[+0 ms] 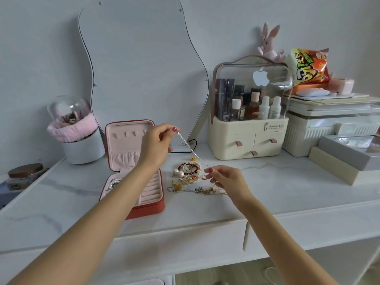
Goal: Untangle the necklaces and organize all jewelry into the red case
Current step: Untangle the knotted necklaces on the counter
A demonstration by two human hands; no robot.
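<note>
Cream organizer (246, 138) label reads "Serious Life".

Both hands (156, 145) pinch a silver chain (191, 150) (taut).

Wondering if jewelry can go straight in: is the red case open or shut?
Open. The red case has its lid standing upright, showing the pink lining, hooks and pocket, and the ring rolls in the base are exposed.
</note>
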